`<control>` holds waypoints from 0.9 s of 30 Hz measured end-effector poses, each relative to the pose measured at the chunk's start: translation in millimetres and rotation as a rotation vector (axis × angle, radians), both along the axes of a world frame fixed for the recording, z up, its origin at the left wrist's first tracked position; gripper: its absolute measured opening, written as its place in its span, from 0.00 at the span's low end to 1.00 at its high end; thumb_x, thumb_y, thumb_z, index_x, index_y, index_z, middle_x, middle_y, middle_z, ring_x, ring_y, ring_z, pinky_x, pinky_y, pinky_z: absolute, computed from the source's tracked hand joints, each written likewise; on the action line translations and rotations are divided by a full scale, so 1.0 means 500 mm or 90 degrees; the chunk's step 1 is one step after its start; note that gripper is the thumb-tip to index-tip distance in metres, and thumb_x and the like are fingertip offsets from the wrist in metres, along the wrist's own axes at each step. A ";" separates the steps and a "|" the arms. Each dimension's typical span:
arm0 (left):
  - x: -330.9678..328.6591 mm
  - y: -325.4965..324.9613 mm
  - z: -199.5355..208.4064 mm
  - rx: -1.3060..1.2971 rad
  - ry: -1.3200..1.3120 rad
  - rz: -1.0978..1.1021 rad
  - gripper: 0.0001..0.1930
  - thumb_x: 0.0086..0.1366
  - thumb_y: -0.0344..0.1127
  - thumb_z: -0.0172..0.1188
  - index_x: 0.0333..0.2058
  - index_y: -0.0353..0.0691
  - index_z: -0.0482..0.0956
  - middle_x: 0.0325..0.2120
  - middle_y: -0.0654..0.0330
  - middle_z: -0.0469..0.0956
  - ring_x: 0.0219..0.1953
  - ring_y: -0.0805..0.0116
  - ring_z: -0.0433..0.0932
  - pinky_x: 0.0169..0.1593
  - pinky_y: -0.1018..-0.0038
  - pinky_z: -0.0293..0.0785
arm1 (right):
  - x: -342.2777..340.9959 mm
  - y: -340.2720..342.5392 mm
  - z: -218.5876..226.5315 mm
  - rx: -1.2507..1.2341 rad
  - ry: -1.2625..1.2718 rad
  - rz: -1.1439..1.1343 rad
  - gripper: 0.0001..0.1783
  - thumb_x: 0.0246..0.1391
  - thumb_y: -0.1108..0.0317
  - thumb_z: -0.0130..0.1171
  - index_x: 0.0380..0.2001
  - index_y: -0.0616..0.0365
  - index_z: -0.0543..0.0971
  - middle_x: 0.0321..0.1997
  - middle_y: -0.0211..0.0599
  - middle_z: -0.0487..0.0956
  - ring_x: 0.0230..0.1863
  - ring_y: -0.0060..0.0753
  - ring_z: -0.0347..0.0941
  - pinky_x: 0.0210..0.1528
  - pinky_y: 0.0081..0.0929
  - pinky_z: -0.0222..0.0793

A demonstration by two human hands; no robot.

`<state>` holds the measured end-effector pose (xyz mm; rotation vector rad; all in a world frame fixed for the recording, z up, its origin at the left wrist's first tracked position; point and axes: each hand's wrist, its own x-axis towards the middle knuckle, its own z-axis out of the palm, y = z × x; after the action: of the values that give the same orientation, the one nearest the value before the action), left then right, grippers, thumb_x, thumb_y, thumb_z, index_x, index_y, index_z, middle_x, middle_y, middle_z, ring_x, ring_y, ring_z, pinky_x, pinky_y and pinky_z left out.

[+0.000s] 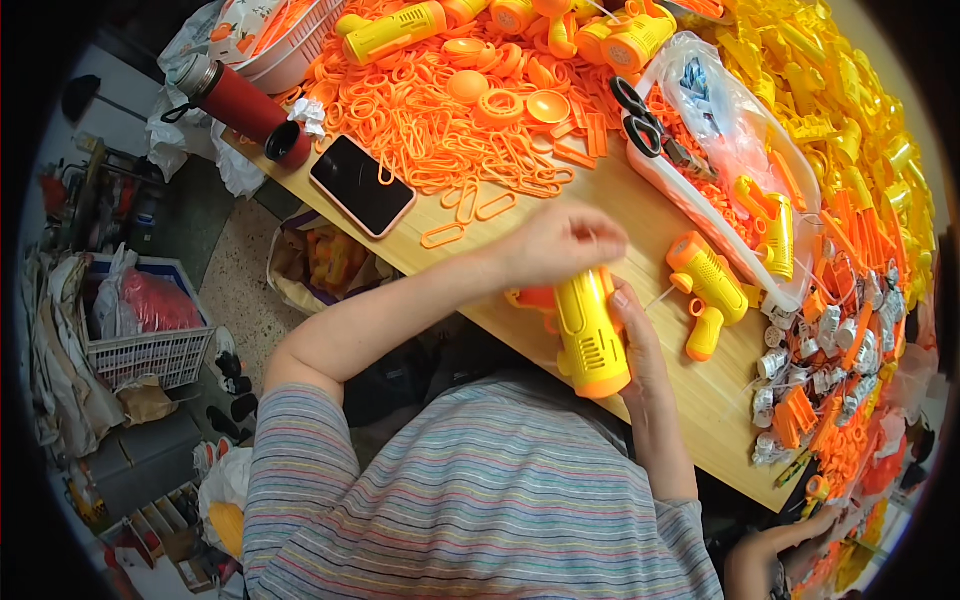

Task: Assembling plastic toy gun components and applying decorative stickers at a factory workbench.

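Yellow toy sits in the right fingers, gripped along its side, probably to steady it while its far end faces the left fingers, curled but too blurry to tell if they're pinching anything.

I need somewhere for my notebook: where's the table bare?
Bare wood shows between the loose yellow unit and the near edge, right of the right hand, and between the orange links and white tray. Links, tray and yellow pile are crowded.
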<state>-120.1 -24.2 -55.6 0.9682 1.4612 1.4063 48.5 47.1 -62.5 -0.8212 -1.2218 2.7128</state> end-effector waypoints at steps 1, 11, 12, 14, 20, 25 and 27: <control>-0.031 0.011 -0.008 0.032 0.174 0.080 0.09 0.60 0.33 0.57 0.37 0.37 0.80 0.31 0.61 0.79 0.34 0.72 0.78 0.41 0.75 0.74 | 0.001 0.005 0.000 -0.067 0.009 -0.002 0.31 0.57 0.51 0.50 0.58 0.57 0.59 0.47 0.54 0.74 0.41 0.48 0.77 0.38 0.40 0.78; -0.199 0.090 -0.072 -0.308 0.925 0.118 0.10 0.56 0.40 0.57 0.25 0.41 0.81 0.23 0.54 0.78 0.29 0.54 0.79 0.31 0.60 0.75 | 0.028 0.012 -0.013 -0.181 -0.006 -0.122 0.31 0.57 0.46 0.45 0.53 0.62 0.69 0.40 0.55 0.78 0.34 0.49 0.77 0.36 0.38 0.76; -0.200 0.093 -0.071 -0.305 0.928 0.122 0.10 0.56 0.39 0.57 0.25 0.41 0.81 0.25 0.53 0.78 0.30 0.54 0.79 0.32 0.61 0.75 | 0.031 0.015 -0.016 -0.173 -0.006 -0.138 0.31 0.57 0.46 0.45 0.52 0.62 0.70 0.40 0.55 0.78 0.34 0.49 0.77 0.36 0.38 0.76; -0.199 0.093 -0.062 -0.300 0.932 0.127 0.10 0.55 0.39 0.57 0.25 0.40 0.81 0.26 0.53 0.78 0.31 0.54 0.79 0.33 0.61 0.75 | 0.033 0.018 -0.014 -0.177 0.007 -0.156 0.31 0.57 0.46 0.45 0.52 0.61 0.69 0.40 0.54 0.78 0.34 0.50 0.77 0.36 0.40 0.76; -0.201 0.023 -0.039 0.054 0.648 0.282 0.09 0.54 0.33 0.56 0.26 0.31 0.78 0.35 0.49 0.77 0.31 0.58 0.79 0.36 0.67 0.76 | 0.037 0.027 -0.009 -0.204 0.082 -0.189 0.32 0.57 0.41 0.42 0.54 0.56 0.68 0.41 0.54 0.76 0.37 0.54 0.76 0.37 0.47 0.75; -0.128 -0.050 0.000 0.080 -0.439 0.223 0.08 0.62 0.31 0.53 0.38 0.34 0.73 0.36 0.51 0.77 0.38 0.61 0.79 0.41 0.70 0.79 | 0.027 0.028 0.009 -0.135 0.173 -0.237 0.38 0.55 0.35 0.43 0.57 0.53 0.64 0.44 0.51 0.73 0.38 0.53 0.76 0.40 0.52 0.74; -0.099 -0.078 -0.047 0.089 -0.521 0.204 0.08 0.62 0.30 0.53 0.39 0.33 0.72 0.37 0.50 0.77 0.39 0.59 0.79 0.42 0.69 0.79 | 0.024 0.024 0.015 -0.113 0.168 -0.250 0.38 0.54 0.35 0.46 0.58 0.51 0.63 0.46 0.50 0.72 0.39 0.53 0.76 0.42 0.53 0.74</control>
<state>-169.6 -63.1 -79.2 0.1586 0.9159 1.8541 60.5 59.2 -54.8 -0.6132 -0.6925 2.5231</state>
